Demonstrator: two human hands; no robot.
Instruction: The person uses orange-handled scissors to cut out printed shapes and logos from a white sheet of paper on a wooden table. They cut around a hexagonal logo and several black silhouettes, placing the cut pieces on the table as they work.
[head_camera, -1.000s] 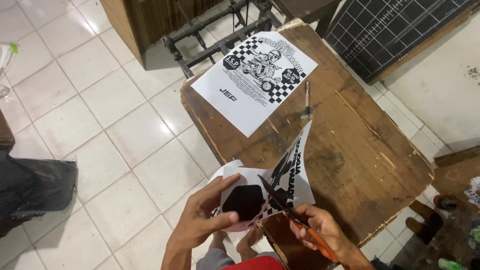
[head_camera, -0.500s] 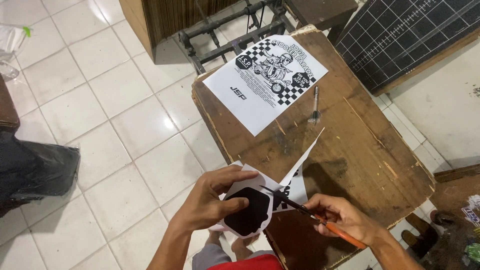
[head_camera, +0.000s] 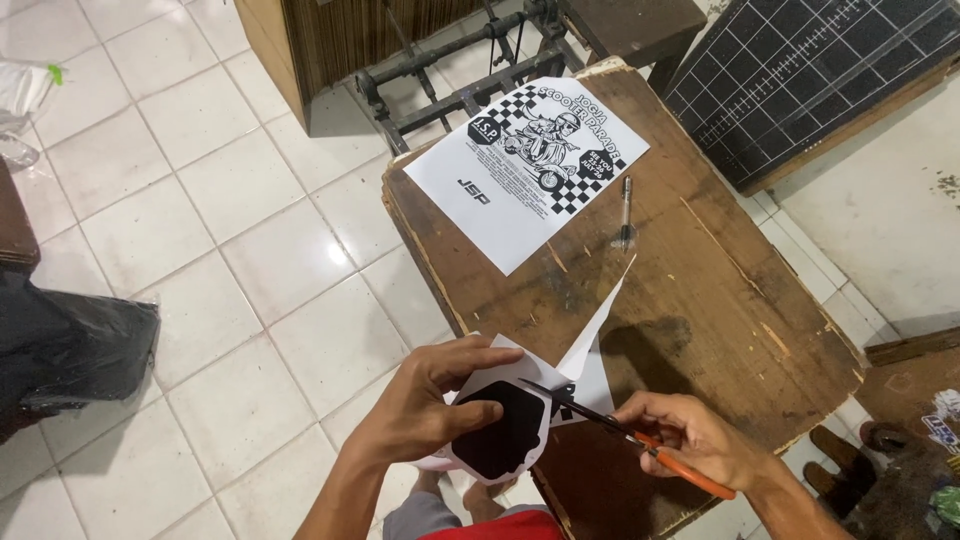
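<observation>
Two hands: left hand (head_camera: 425, 405) holds paper (head_camera: 510, 425) (black-printed), right hand (head_camera: 695, 440) grips scissors (head_camera: 600, 418).

Two hands in view: left hand (head_camera: 425, 405) and right hand (head_camera: 690, 435). One pair of orange-handled scissors (head_camera: 625, 432), one printed paper piece with a black shape (head_camera: 500, 435) being held, one full printed sheet with a checkered scooter graphic (head_camera: 527, 165), one pen (head_camera: 626, 212), all on or over one worn wooden table (head_camera: 720, 300). Also one dark gridded panel (head_camera: 810, 75), one black metal frame (head_camera: 450, 65), one wooden cabinet (head_camera: 330, 40), one black bag (head_camera: 70, 350) on the tiled floor.
</observation>
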